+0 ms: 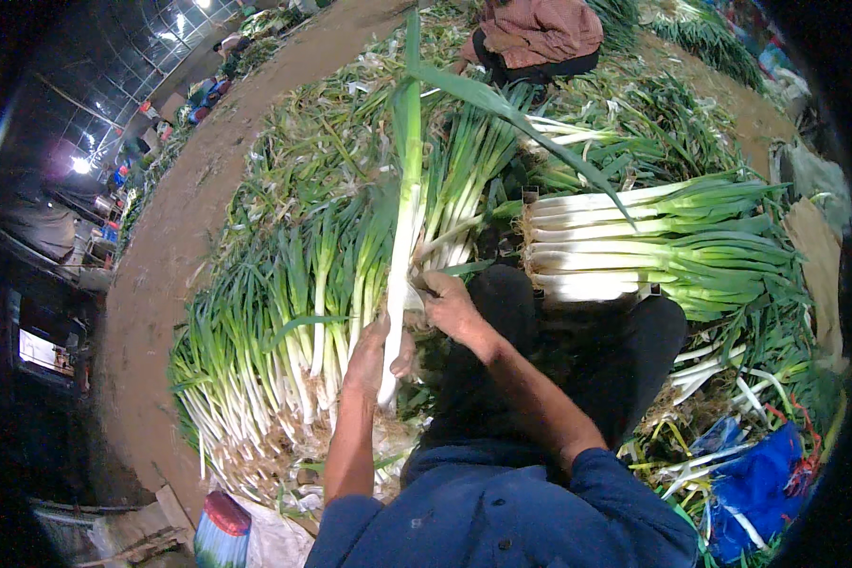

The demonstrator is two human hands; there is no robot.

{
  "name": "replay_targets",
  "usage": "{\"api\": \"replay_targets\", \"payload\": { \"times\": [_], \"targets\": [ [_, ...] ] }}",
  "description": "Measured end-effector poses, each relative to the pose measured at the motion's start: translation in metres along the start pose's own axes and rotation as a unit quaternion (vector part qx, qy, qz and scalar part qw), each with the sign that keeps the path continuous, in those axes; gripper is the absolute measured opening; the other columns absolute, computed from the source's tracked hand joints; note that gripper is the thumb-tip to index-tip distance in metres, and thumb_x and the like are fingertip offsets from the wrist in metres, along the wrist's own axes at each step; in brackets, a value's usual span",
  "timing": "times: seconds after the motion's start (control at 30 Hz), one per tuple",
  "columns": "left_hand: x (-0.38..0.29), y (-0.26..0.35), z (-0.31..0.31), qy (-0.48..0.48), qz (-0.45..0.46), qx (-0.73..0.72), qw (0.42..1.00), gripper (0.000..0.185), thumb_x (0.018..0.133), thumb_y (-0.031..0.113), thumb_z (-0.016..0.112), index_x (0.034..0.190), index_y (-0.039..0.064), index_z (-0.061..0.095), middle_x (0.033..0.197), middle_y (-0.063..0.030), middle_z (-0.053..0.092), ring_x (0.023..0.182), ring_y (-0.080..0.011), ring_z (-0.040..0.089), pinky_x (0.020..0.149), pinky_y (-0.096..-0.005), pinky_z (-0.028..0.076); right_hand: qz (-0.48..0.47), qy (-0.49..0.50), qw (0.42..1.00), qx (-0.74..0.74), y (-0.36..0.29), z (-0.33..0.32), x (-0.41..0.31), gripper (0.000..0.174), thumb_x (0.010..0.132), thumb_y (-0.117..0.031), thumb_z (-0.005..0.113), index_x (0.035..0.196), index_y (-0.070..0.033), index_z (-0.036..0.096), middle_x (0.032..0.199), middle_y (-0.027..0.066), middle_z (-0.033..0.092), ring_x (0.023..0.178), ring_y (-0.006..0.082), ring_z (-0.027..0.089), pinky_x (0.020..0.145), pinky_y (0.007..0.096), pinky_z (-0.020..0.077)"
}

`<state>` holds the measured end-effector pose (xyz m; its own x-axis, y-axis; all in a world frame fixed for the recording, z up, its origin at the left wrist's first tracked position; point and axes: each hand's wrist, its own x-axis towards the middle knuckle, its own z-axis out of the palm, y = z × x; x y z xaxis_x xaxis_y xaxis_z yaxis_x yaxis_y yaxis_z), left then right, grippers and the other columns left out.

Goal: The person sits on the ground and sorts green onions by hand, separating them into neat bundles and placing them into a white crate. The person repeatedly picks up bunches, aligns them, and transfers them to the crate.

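A large leek-like green onion (401, 263) stands nearly upright before me, white shaft down and green leaves up, one leaf bent over to the right. My left hand (370, 358) is wrapped around its lower shaft, above the root end. Beside the shaft, my right hand (453, 307) has its fingers curled on a pale, thin strip of outer skin (413, 297); the fingertips are partly hidden. To the left leans a dense row of green onions (284, 341) with roots on. Right of my knees lies a neat stack of cleaned, white-shafted onions (589, 238) in a low metal-cornered holder.
Trimmed leaves (312, 135) cover the ground ahead. Another person in a checked shirt (539, 32) crouches at the far side. A bare dirt path (163, 284) curves along the left. Blue plastic sheeting (756, 490) and loose stalks lie at lower right; a red-topped stool-like object (226, 517) stands lower left.
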<state>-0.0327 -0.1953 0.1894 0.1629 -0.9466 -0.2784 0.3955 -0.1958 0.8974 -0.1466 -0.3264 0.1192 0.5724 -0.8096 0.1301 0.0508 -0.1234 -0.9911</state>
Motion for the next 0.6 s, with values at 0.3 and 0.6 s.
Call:
{"api": "replay_targets", "payload": {
  "times": [0.3,0.6],
  "targets": [
    [0.000,-0.009,-0.014,0.107,0.068,0.240,0.963,0.028,0.105,0.028,0.059,0.111,0.002,0.067,0.076,-0.0006,0.063,0.056,-0.0066,0.051,0.051,-0.0235,0.042,-0.068,0.086,0.969,0.220,-0.026,-0.067,0.053,0.032,0.090,-0.009,0.074,0.118,0.004,0.065,0.105,0.0082,0.071,0.093,0.0155,0.066,0.083,0.0298,0.0550],
    [0.007,-0.027,0.000,0.107,0.072,0.304,0.944,0.042,0.102,0.024,0.063,0.138,0.003,0.062,0.076,0.0036,0.058,0.066,-0.0052,0.049,0.059,-0.0239,0.042,-0.171,0.089,0.971,0.138,-0.073,-0.079,0.067,0.017,0.085,-0.008,0.079,0.085,-0.007,0.062,0.077,-0.0059,0.057,0.076,0.0054,0.053,0.068,0.0253,0.0436]
  ]
}}
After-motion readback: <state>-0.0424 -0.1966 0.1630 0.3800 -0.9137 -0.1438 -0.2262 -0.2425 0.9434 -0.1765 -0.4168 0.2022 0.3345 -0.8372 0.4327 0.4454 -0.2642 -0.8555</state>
